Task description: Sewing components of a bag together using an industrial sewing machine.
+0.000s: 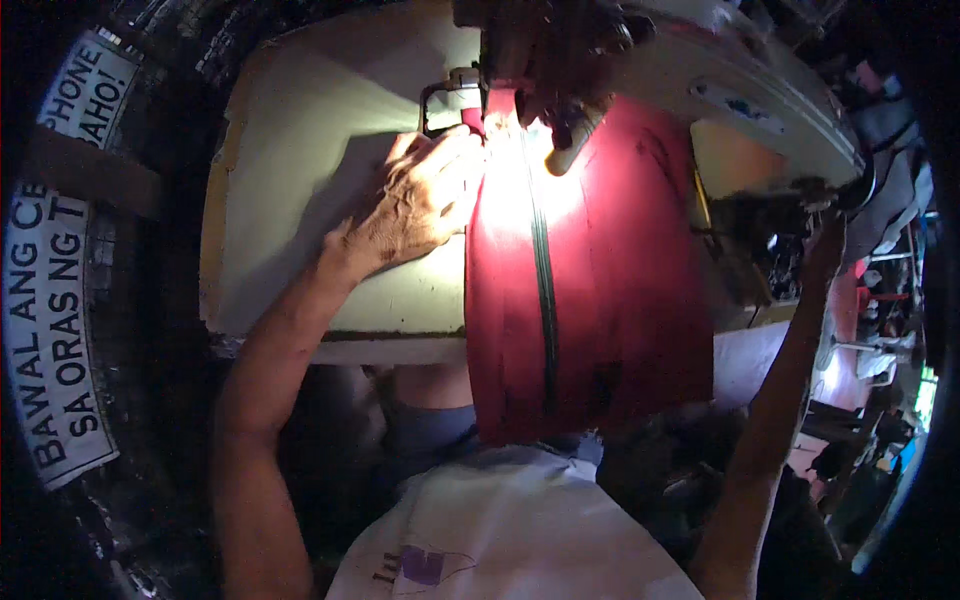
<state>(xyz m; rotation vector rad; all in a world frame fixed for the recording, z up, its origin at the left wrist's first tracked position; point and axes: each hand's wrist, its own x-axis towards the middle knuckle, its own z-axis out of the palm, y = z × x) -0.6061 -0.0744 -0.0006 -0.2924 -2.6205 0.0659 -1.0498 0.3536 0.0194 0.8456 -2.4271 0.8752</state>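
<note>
A red fabric piece [630, 270] with a dark zipper [543, 270] down its length lies under the sewing machine's needle area [515, 110] and hangs over the table's front edge. At its left edge, close to the needle, my left hand [425, 195] is closed with bent fingers on the fabric; glare washes out the fingertips. My right arm reaches up along the right side, and my right hand [825, 215] is at the machine's handwheel end [850, 170]. Shadow hides its fingers, so its grip does not show.
The sewing machine's arm [740, 90] spans the top right above the pale tabletop [290, 240]. A bent metal bracket [430, 105] stands left of the needle. Signs [60, 330] hang on the dark left wall. Cluttered items [870, 350] fill the far right.
</note>
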